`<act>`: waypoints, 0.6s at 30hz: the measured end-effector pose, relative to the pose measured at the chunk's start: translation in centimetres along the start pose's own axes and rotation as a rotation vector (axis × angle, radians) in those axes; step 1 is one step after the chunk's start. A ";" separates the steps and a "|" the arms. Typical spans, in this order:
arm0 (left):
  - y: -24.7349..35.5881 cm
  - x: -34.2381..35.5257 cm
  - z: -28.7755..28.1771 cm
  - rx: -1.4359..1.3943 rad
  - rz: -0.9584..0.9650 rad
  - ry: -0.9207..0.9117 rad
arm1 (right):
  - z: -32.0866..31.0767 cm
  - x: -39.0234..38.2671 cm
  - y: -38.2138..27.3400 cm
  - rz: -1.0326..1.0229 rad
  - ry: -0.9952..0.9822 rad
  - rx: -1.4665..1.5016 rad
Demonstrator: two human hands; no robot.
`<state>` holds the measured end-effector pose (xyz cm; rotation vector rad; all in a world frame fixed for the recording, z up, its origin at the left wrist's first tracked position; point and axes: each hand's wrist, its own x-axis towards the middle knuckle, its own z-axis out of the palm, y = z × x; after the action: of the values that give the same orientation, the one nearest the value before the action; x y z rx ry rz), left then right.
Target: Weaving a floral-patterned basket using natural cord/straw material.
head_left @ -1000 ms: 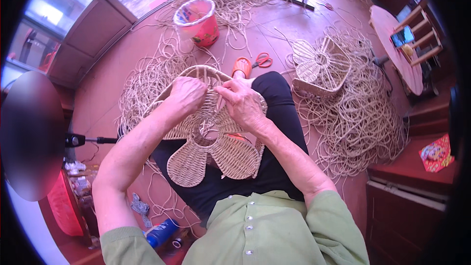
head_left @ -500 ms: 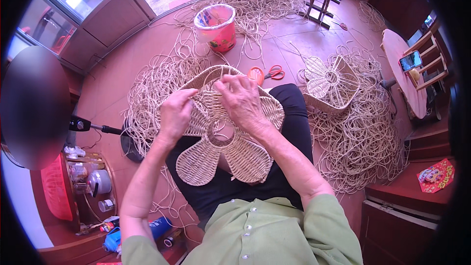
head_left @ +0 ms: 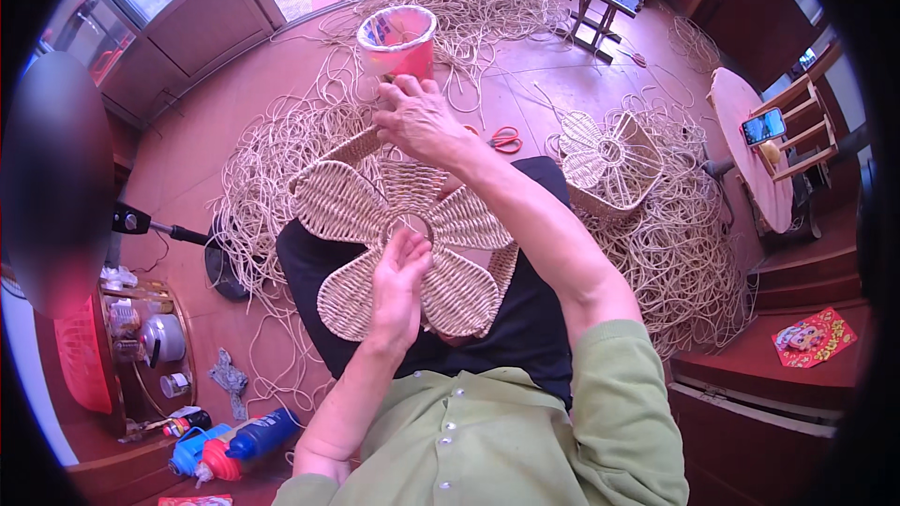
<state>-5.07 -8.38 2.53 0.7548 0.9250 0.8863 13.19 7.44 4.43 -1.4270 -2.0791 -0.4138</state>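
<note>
A woven natural-cord piece rests on my lap: flower-shaped petals round a centre ring, with a raised rim behind. My left hand lies palm up at the ring, fingers loosely curled and apart, beside short loose strands. My right hand is raised over the piece's upper rim, fingers closed on something I cannot make out, just in front of a pink bucket. Orange-handled scissors lie beyond my lap.
Cord heaps surround me, with another woven flower piece at right. Behind stand a folding stool and, at right, a round pink board with a phone. A black pole, shelf and bottles are at left.
My right hand has moved up and left, away from the woven petal to above the rim. My left hand has dropped from the left rim to the centre ring and turned palm up.
</note>
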 end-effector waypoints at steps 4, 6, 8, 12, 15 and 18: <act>-1.5 3.9 -1.1 -0.390 -0.085 -0.084 | 0.2 0.1 2.7 0.152 -0.252 0.411; -1.6 4.2 0.0 -0.400 -0.057 -0.070 | -1.4 -1.3 3.3 -0.049 -0.125 0.367; 0.7 2.8 2.3 -0.402 -0.180 0.097 | -4.4 -3.1 1.9 0.122 -0.132 0.422; 0.6 5.6 -0.3 -0.075 0.102 -0.181 | -12.7 -7.8 0.7 0.413 -0.139 0.213; 5.7 6.4 1.0 0.668 0.190 -0.141 | -15.0 -15.2 -1.9 0.671 -0.087 0.369; 6.6 7.7 1.1 1.449 0.473 -0.270 | -12.5 -22.8 -8.3 0.781 -0.035 0.794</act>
<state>-3.59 1.12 5.96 2.3392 1.0853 0.3469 15.08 -19.57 0.76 -1.5442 -1.2774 0.6743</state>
